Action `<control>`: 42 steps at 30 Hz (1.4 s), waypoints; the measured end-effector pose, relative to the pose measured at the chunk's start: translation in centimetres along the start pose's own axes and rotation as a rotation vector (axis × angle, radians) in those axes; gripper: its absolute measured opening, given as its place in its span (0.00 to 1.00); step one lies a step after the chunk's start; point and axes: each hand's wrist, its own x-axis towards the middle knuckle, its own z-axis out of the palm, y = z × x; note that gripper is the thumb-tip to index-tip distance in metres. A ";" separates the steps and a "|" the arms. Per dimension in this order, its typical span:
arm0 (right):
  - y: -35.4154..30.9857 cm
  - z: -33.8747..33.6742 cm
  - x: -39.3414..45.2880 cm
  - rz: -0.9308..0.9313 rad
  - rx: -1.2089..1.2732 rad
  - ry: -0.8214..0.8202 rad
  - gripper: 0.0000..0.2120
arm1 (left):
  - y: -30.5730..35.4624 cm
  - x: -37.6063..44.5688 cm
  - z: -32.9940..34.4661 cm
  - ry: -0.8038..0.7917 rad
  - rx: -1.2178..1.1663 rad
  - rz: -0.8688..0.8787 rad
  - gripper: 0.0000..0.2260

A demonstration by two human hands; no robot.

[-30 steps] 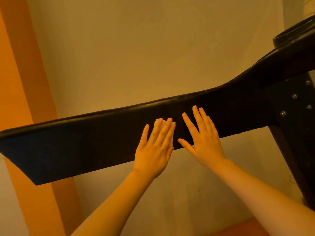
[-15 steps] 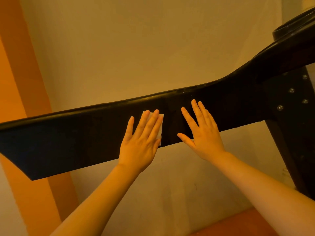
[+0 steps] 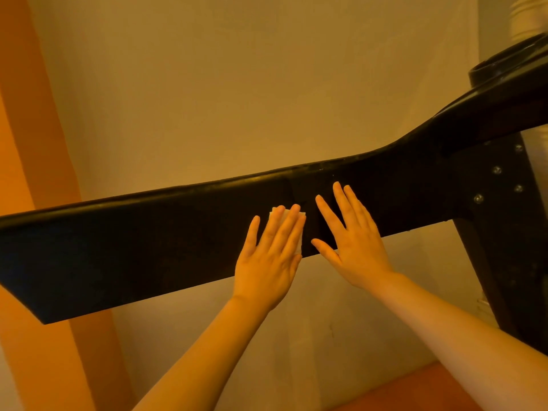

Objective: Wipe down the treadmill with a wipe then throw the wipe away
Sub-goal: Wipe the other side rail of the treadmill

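The black treadmill side rail slants across the frame from lower left to upper right. At its centre the right hand lies flat with fingers spread, and the left hand, just beside it, presses a white wipe against the rail under straight fingers.

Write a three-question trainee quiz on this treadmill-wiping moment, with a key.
1. True or false: the white wipe lies under the left hand.
2. Which is the right hand doing? A) pinching the wipe B) lying flat on the black treadmill arm C) hanging clear of it
3. Fill in: the screws show on the treadmill's ____ side in the view.

Key: 1 true; 2 B; 3 right.
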 end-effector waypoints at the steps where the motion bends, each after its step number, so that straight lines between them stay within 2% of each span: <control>1: 0.1 -0.1 0.0 -0.007 -0.013 -0.001 0.34 | -0.2 0.2 -0.1 0.003 0.012 0.009 0.32; 7: 0.0 -0.5 0.1 -0.001 -0.066 0.005 0.35 | -3.1 3.9 -1.5 0.089 0.086 -0.047 0.31; 22: -0.8 -1.9 0.0 0.063 -0.115 -0.072 0.34 | -3.3 4.2 -1.6 0.129 -0.021 -0.018 0.31; 35: 1.4 -0.6 0.5 -0.097 -0.197 0.051 0.32 | -2.8 4.2 -1.2 0.122 0.017 -0.068 0.30; 42: 4.3 -0.5 1.4 -0.213 -0.115 0.125 0.29 | -1.8 4.5 -1.2 0.123 0.008 -0.152 0.30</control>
